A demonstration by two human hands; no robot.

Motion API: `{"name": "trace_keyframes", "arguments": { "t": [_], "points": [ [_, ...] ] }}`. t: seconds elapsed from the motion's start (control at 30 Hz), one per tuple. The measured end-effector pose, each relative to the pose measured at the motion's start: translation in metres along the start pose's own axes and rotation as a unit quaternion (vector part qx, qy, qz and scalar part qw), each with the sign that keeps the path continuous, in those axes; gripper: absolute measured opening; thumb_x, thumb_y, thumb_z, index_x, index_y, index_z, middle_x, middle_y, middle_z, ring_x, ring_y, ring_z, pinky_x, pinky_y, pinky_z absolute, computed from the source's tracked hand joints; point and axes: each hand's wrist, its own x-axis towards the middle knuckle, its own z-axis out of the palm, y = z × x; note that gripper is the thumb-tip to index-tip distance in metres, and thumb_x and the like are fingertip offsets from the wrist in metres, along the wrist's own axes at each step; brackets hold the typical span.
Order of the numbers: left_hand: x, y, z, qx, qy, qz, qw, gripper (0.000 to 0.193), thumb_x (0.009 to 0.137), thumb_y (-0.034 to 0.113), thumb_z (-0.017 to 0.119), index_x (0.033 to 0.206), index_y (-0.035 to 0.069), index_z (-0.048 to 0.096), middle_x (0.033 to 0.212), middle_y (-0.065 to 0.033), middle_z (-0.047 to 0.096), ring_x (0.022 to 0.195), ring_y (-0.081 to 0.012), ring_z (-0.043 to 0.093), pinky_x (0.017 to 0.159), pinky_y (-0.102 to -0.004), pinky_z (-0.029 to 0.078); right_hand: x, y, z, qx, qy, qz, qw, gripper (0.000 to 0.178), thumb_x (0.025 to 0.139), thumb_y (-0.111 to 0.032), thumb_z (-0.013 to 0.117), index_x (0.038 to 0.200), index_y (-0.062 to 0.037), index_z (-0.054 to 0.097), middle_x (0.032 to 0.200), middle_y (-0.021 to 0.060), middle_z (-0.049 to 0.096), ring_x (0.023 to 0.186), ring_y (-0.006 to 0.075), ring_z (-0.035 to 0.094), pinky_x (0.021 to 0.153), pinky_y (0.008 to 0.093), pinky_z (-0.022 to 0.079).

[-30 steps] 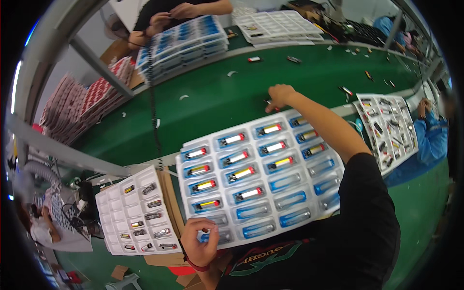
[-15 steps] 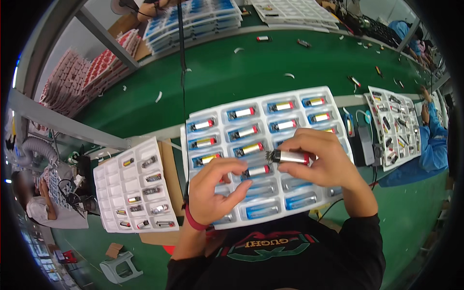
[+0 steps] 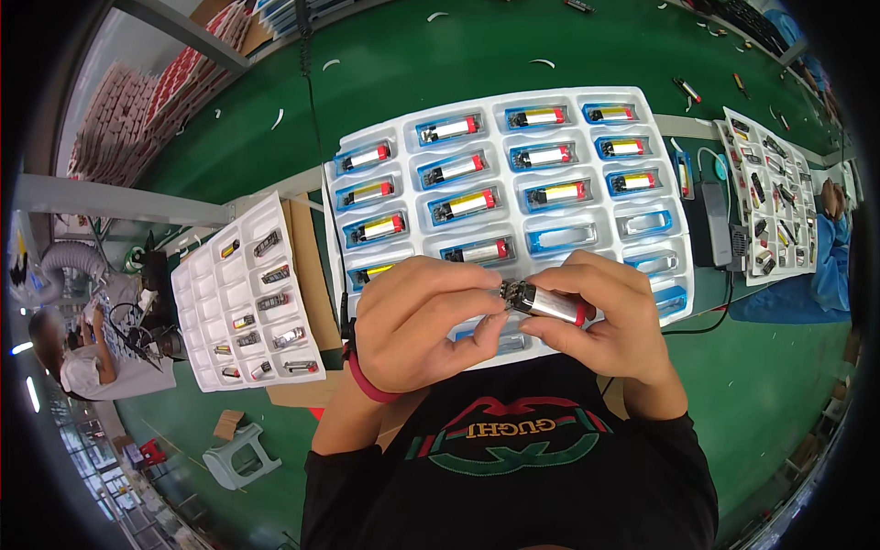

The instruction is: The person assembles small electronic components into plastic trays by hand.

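My right hand [image 3: 610,316] grips a silver cylindrical battery cell [image 3: 555,305] with a black end piece and a red end, held above the tray. My left hand [image 3: 426,316] is closed in a pinch at the cell's black end. Its fingertips meet right beside that end, and whatever lies between them is too small to make out. Below both hands lies a white moulded tray [image 3: 501,158] with blue-edged clear pockets. Many pockets hold similar cells [image 3: 454,169] with red ends; several nearer ones, such as a clear pocket [image 3: 561,239], hold no cell. My forearms hide part of the tray's near side.
On the left, a second white tray [image 3: 206,286] carries a few loose cells and dark parts. Another loaded tray [image 3: 768,197] stands at the right beside a person in blue [image 3: 830,243]. A black box [image 3: 710,225] with cables sits between. Beyond runs a green bench [image 3: 394,69].
My left hand has come across to the battery cell, and its parted fingers have closed into a pinch. My right hand still holds the cell. The view has shifted, so the trays sit higher in it.
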Motion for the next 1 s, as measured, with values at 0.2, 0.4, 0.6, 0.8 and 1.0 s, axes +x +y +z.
{"name": "trace_keyframes", "arguments": {
  "t": [0.2,0.4,0.6,0.8,1.0],
  "points": [
    [-0.005,0.005,0.005,0.062,0.021,0.031,0.997,0.024,0.06,0.001,0.077,0.081,0.007,0.066,0.084,-0.0048,0.066,0.064,-0.0186,0.064,0.052,-0.0262,0.048,-0.009,0.004,0.011,0.006,0.052,-0.012,0.999,0.035,0.072,-0.01,0.08,0.101,0.0017,0.065,0.073,0.0101,0.06,0.058,0.0183,0.057,0.049,0.0267,0.043],
    [-0.005,0.006,0.003,0.08,0.022,0.086,0.993,0.023,0.063,0.003,0.076,0.083,0.007,0.065,0.082,-0.0042,0.064,0.06,-0.0176,0.062,0.049,-0.0254,0.044,-0.013,0.005,0.015,0.0,0.07,-0.027,0.997,0.037,0.072,-0.01,0.081,0.103,0.0021,0.065,0.074,0.0105,0.061,0.058,0.0183,0.058,0.049,0.0268,0.044],
    [-0.003,0.006,0.005,0.072,0.025,0.079,0.994,0.023,0.063,0.002,0.076,0.082,0.007,0.064,0.08,-0.004,0.062,0.06,-0.0177,0.061,0.049,-0.0253,0.045,-0.013,0.004,0.016,-0.003,0.069,-0.028,0.997,0.037,0.072,-0.01,0.081,0.103,0.0014,0.066,0.074,0.0101,0.061,0.056,0.0183,0.058,0.048,0.0273,0.043],
    [0.003,0.013,0.006,0.047,0.019,-0.009,0.999,0.025,0.061,0.001,0.077,0.081,0.007,0.063,0.08,-0.0048,0.064,0.064,-0.0195,0.063,0.052,-0.027,0.049,-0.012,0.006,0.015,-0.043,0.075,-0.056,0.995,0.037,0.071,-0.011,0.081,0.103,0.0006,0.066,0.074,0.0095,0.06,0.056,0.0194,0.057,0.048,0.0286,0.044],
    [0.001,0.015,0.005,0.002,-0.034,-0.125,0.992,0.024,0.065,0.002,0.076,0.086,0.005,0.064,0.088,-0.0102,0.069,0.069,-0.0234,0.068,0.056,-0.0282,0.053,-0.009,0.009,0.013,-0.091,0.073,-0.116,0.986,0.038,0.071,-0.009,0.079,0.105,0.0005,0.065,0.073,0.009,0.057,0.056,0.0204,0.055,0.048,0.0308,0.043]
  ]
}}
